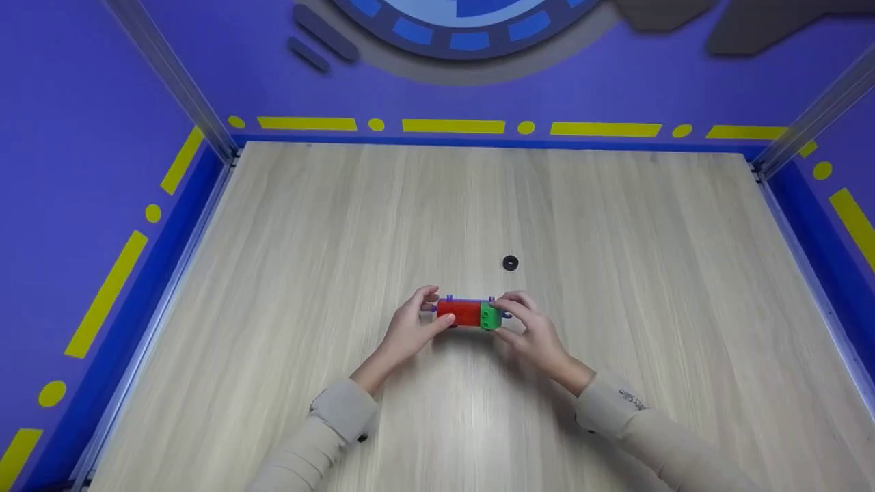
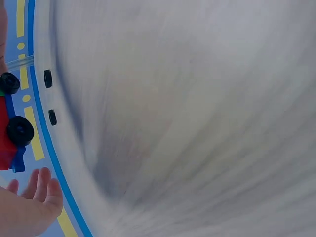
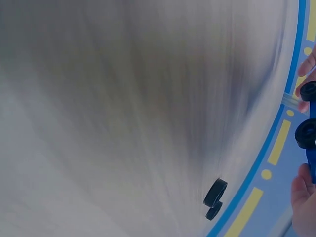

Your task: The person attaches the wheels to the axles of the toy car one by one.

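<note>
Smooth plastic-looking toy vehicle [image 1: 468, 312], matt black wheel [image 1: 510, 267], wood-grained tabletop [image 1: 307, 239], cloth sleeves [image 1: 307, 441]

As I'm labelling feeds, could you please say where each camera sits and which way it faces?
Head: worn on head, looks forward-down at the toy; left hand, right hand and sleeves show.
Left wrist: worn there, faces the tabletop; both hands at left edge.
Right wrist: likewise; both hands at right edge.
Wrist views share two loose wheels.
</note>
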Motion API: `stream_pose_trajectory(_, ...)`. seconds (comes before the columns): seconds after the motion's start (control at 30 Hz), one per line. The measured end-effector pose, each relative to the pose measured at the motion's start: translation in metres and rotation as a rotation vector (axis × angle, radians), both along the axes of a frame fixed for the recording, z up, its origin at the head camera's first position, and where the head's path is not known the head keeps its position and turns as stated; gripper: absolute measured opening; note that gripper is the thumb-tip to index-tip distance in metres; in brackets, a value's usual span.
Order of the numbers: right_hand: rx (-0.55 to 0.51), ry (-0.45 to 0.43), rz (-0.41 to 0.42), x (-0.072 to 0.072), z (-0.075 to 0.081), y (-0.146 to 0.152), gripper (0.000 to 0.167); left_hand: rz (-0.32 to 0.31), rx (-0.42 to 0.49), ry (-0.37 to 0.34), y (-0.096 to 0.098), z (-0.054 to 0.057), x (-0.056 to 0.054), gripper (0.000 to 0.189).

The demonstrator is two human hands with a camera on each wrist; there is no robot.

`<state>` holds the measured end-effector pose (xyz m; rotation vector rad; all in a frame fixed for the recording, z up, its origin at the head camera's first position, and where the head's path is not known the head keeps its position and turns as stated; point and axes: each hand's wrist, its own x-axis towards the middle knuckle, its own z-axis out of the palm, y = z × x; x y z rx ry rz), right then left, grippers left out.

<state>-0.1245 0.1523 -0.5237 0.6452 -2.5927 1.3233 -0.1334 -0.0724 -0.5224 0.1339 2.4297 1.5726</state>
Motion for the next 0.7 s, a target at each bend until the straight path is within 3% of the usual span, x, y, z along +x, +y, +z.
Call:
stream_pose_trajectory(0.3, 0.004, 0.079, 0.007, 0.0016, -0.002, 0.0021, 0.044, -0.026, -0.068, 0.011, -0.0007, -0.0002, -0.0002, 0.054)
stream_pose_trajectory(0.43, 0.027, 0.096, 0.01, 0.0016, -0.0031, 0.0017, 0.045, -0.023, -0.053, 0.001, 0.0, 0.0011, -0.0005, 0.05)
stream_pose_trajectory(0.57, 0.044, 0.027, 0.008, 0.0025, -0.0019, 0.0004, 0.05, -0.01, -0.005, -0.002, 0.0012, 0.0017, -0.0008, 0.048)
stream_pose_trajectory(0.7, -0.003, -0.134, 0.016, 0.0031, 0.0011, 0.0005, 0.06, 0.0, 0.02, 0.013, 0.0011, 0.0013, -0.0002, 0.05)
